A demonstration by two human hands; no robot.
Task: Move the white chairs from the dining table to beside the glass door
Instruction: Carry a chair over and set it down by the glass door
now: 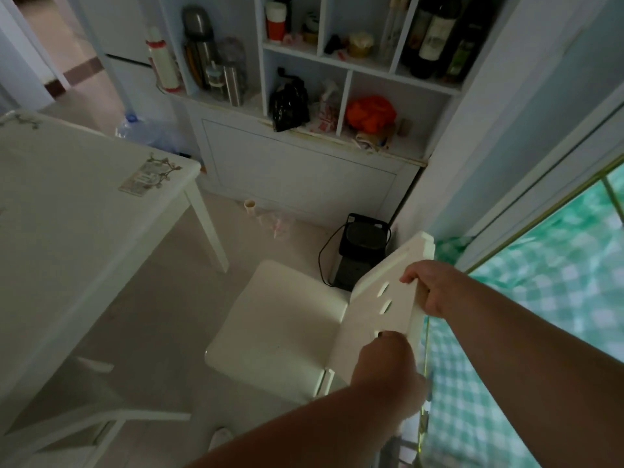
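Gripping the backrest of a white chair [280,329], the right hand [435,288] closes over its top edge while the left hand [388,369] clamps lower on the same backrest. The chair stands on the floor [162,298], just beside the glass door [547,271] with its green checked curtain, apart from the white counter [67,197] at left.

Dim rm, pale tile floor [162,298]. White shelf unit [341,96] at 12 w/ bottles, flasks, bags. Black appliance [363,251] on floor below. Green check curtain [540,298] at 3.
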